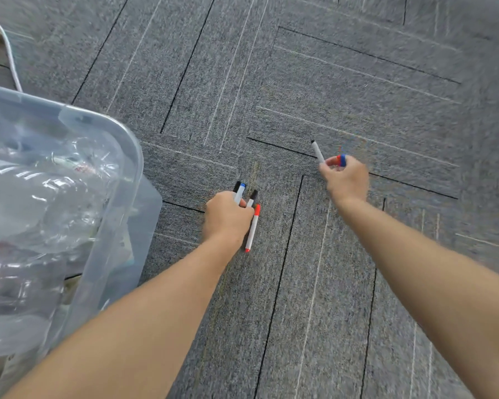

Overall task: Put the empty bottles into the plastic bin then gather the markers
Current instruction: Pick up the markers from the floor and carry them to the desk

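Left hand: my left hand (228,216) sits just left of the frame's centre, fist curled around a bunch of markers, knuckles up, forearm running down to the lower left.
Markers in left hand: the bunch (244,194) pokes out past my fingers toward the top of the frame; I can make out a blue cap and two black caps. One red-capped marker (252,228) hangs along the right side of the fist, its white barrel slanting down to a red tip below my wrist.
Right hand: my right hand (346,178) is right of centre and a little higher in the frame, fingers folded in, pinching more markers.
Markers in right hand: a black-tipped marker (317,151) sticks up and to the left out of my grip; a red end and a blue end (340,160) show close together at the top of my fingers. How many I hold there I cannot tell; motion blur smears it.
Plastic bin: the clear bin (133,156) fills the left edge of the frame, its rounded corner close to my left hand but apart from it.
Bottles: crumpled clear empty bottles (55,197) lie piled inside the bin.
Floor: grey carpet tiles (300,67) with thin dark and pale lines lie under everything.
Cable: a white cord (10,56) curves at the upper left, behind the bin.
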`<action>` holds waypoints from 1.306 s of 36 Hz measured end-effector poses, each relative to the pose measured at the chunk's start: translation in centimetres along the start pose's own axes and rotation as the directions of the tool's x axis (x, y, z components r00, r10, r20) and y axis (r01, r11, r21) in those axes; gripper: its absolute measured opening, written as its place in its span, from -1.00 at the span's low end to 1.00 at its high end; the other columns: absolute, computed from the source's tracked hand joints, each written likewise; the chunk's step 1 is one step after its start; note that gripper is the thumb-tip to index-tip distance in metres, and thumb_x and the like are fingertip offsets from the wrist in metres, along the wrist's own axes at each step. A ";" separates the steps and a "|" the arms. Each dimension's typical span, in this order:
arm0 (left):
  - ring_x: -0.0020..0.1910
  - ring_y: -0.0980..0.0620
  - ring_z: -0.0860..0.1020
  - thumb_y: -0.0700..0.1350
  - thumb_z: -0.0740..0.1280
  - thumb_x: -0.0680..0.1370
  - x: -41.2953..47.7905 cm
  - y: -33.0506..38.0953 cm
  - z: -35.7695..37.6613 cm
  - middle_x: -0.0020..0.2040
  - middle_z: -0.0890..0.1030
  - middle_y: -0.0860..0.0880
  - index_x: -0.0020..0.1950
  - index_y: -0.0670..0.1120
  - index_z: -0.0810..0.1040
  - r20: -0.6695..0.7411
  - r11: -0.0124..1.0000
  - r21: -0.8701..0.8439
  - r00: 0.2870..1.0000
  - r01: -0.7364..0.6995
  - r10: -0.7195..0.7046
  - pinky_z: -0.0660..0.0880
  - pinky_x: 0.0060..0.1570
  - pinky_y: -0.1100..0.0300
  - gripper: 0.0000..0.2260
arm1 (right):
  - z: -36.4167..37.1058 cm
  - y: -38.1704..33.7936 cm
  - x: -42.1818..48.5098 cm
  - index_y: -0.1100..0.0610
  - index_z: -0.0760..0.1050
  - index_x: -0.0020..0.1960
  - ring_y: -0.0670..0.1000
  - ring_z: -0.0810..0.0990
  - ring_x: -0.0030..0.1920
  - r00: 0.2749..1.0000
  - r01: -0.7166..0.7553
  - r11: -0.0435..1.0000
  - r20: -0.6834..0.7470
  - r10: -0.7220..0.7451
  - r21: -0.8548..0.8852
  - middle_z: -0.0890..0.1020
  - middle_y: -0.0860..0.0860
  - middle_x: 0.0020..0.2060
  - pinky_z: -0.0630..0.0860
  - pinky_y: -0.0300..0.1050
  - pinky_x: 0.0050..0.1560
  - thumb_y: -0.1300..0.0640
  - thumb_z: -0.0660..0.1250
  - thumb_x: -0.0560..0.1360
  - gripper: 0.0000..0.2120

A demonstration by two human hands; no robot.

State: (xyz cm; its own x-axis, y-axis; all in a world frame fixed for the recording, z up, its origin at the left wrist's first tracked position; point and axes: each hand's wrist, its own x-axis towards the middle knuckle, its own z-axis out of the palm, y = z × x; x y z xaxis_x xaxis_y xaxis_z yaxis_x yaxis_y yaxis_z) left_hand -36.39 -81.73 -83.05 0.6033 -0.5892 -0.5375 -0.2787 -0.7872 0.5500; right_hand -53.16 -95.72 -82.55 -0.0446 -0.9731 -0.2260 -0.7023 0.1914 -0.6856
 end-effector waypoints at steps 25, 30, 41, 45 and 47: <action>-0.43 0.01 0.51 0.01 0.15 0.66 -3.8 -3.5 -3.2 -0.35 0.54 -0.04 -0.13 -0.14 0.44 0.061 0.845 -0.529 0.996 0.084 -0.061 0.52 -0.37 0.14 -0.72 | 8.2 -2.5 -15.7 0.13 0.34 -0.03 -0.05 0.46 -0.38 0.974 -0.226 0.952 0.055 0.220 0.204 0.50 -0.06 -0.34 0.31 -0.10 -0.38 -0.07 0.40 0.49 -0.67; -0.43 0.07 0.40 0.06 0.17 0.65 -3.3 -4.0 -2.7 -0.36 0.47 0.02 -0.15 -0.08 0.44 0.049 0.850 -0.523 0.998 0.060 -0.041 0.40 -0.33 0.12 -0.72 | 9.5 -2.4 -15.7 0.06 0.41 -0.07 -0.03 0.55 -0.29 0.958 -0.287 0.953 0.051 0.283 0.096 0.55 -0.10 -0.32 0.48 -0.06 -0.25 -0.05 0.43 0.45 -0.75; -0.35 0.02 0.44 0.10 0.18 0.63 -3.6 -3.7 -2.9 -0.32 0.53 0.01 -0.15 -0.03 0.49 0.057 0.855 -0.518 0.998 0.024 0.006 0.43 -0.22 0.03 -0.72 | 8.4 -2.7 -16.3 0.10 0.47 -0.18 -0.06 0.49 -0.44 0.977 -0.214 0.969 0.038 0.211 0.127 0.56 -0.04 -0.39 0.36 -0.14 -0.42 -0.02 0.32 0.51 -0.79; -0.34 0.01 0.45 0.11 0.20 0.62 -4.5 -2.2 -3.6 -0.32 0.53 0.01 -0.16 -0.02 0.50 0.061 0.836 -0.549 0.998 0.015 0.023 0.42 -0.22 0.02 -0.73 | 5.7 -3.8 -16.7 0.13 0.36 -0.27 -0.01 0.42 -0.51 0.989 -0.144 0.969 0.041 0.139 0.202 0.50 0.04 -0.46 0.37 -0.10 -0.49 0.10 0.25 0.53 -0.78; -0.36 0.03 0.44 0.11 0.20 0.62 -5.5 -1.0 -4.5 -0.33 0.51 0.02 -0.15 -0.04 0.50 0.065 0.830 -0.558 0.997 0.008 0.034 0.41 -0.23 0.04 -0.73 | 3.9 -5.0 -16.5 0.12 0.31 -0.28 -0.06 0.36 -0.52 0.991 -0.135 0.965 0.048 0.128 0.224 0.45 0.01 -0.47 0.30 -0.23 -0.54 0.15 0.22 0.54 -0.77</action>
State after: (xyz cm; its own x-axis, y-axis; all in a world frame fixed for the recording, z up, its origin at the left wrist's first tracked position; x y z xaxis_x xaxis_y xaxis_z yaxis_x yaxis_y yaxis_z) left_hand -36.06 -76.92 -77.79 0.5434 -0.6261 -0.5592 0.1907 -0.5566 0.8086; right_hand -46.16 -80.09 -78.07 -0.1001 -0.9334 -0.3446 -0.5130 0.3452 -0.7859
